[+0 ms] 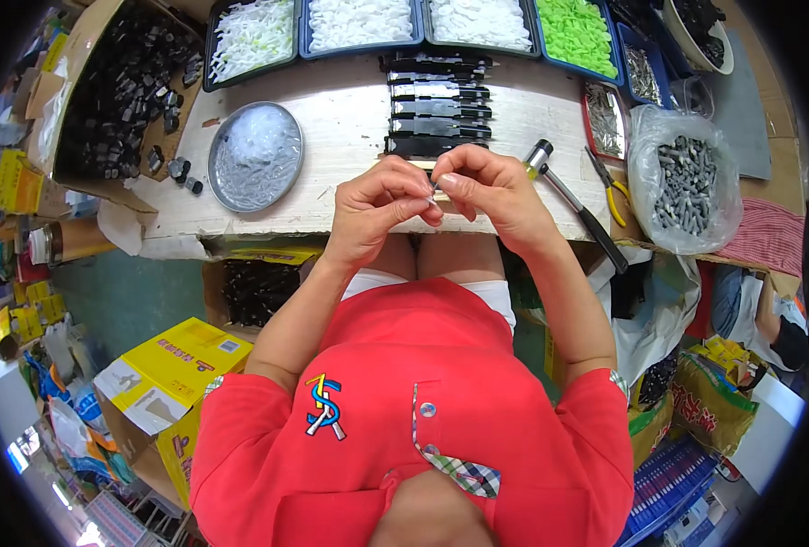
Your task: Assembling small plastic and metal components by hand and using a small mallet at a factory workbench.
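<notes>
My left hand [379, 208] and my right hand [496, 193] meet at the near edge of the white bench, thumbs and fingertips pinched together. A small dark piece [435, 185] shows at the right fingertips. A whitish sliver shows by the left fingertips, but its kind is too small to tell. Just beyond my hands lies a row of several flat black parts with metal strips [436, 108], side by side. A hammer [569, 196] with a black handle lies right of my right hand, and yellow-handled pliers [612, 187] rest beside it.
Trays of white pieces [363, 25] and green pieces [578, 36] line the back. A round metal dish [220, 173] holds clear plastic bits. At left stands a carton of black parts [117, 109]; at right, a plastic bag of grey cylindrical parts [687, 182]. A yellow box [181, 360] stands below left.
</notes>
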Motion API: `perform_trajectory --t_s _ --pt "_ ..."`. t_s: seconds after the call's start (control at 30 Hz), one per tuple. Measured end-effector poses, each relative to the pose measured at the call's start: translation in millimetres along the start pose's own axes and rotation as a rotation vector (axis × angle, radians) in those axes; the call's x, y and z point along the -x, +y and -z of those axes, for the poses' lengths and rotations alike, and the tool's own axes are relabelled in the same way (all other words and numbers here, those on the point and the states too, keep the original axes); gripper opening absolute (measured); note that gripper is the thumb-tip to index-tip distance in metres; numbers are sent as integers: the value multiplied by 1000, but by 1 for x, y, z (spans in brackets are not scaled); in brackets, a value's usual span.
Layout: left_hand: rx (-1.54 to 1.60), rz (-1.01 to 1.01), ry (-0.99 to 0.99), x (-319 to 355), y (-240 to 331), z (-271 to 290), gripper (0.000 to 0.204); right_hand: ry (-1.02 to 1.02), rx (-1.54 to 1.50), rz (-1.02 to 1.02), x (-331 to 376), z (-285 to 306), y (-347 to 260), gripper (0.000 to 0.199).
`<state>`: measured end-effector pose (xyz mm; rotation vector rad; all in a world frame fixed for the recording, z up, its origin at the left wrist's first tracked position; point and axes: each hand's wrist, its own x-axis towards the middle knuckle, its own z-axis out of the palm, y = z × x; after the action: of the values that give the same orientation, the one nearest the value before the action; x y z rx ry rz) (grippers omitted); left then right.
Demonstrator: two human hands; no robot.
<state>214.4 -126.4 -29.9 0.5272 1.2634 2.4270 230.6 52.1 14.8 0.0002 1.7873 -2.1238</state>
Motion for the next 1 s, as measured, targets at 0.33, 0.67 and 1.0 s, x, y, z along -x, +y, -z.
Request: perform_trajectory --t_s 0.33,0.67,1.0 --pt "-378 -149 23 0 3 9 11 205 352 282 -5 -22 14 10" --pt "-955 -398 35 -12 6 12 16 313 845 720 -10 -9 29 10" --pt "-1348 -216 -104 -16 -2 27 29 132 1276 644 -15 6 41 10"
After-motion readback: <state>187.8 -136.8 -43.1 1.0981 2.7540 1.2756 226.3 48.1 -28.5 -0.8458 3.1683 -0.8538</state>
